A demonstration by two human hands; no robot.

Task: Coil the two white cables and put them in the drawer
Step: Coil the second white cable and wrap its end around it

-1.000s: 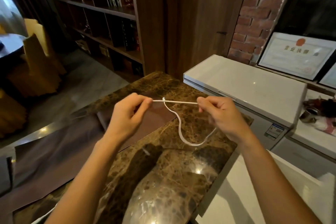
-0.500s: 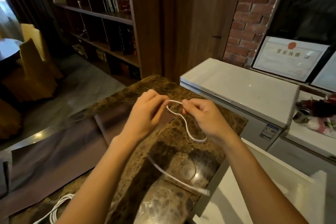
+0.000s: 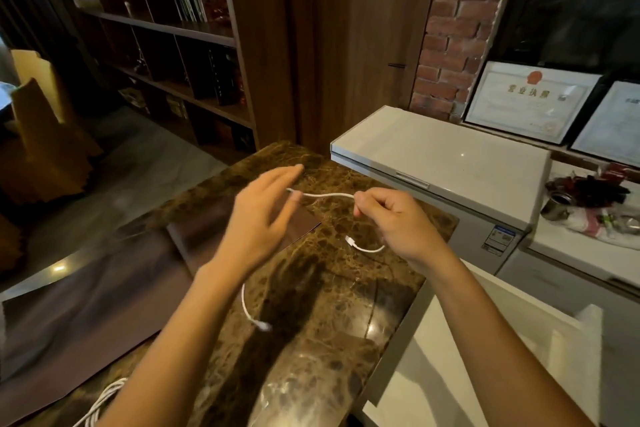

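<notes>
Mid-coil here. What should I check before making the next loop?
1. Right hand pinches cable: ok.
2. Left hand gripping cable: not ok, fingers straight and blurred.
3. Coil formed: not ok, both ends dangle loose.
4. Second cable on counter: ok.
5. Drawer open: ok, it looks open.

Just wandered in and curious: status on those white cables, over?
Left hand open, blurred; right hand pinching thin white cable, uncoiled, both plugs dangling. Second white cable lies on brown marble counter. Nothing in the way.
</notes>
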